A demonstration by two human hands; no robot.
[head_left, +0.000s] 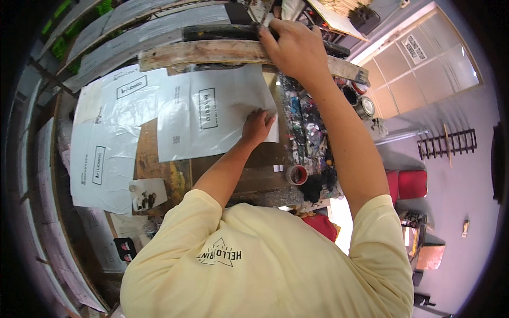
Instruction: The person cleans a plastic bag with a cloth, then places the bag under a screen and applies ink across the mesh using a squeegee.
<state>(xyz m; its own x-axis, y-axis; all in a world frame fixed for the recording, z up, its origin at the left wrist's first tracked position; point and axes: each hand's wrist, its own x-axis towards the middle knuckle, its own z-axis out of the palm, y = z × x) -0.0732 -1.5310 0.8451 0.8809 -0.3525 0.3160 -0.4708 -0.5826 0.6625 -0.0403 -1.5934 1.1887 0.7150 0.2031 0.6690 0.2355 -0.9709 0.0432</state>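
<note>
My right hand [297, 50] is closed round a worn wooden bar [207, 54], which looks like the edge of a printing frame held up across the far side of the table. Beneath it lies a white plastic bag [183, 116] with black print, its right part under my left hand [258, 127]. That hand rests on the bag with thumb and fingers somewhat apart. More printed white plastic bags [106, 164] overlap to the left. How the bar joins the rest of its frame is hidden from this angle.
Right of the bag, the worktop [299, 127] is crusted with paint. A small cup of red ink [296, 175] stands near a black rag [314, 185]. Open cans [366, 107] sit at the right edge. Racks [154, 24] holding more white sheets line the far left.
</note>
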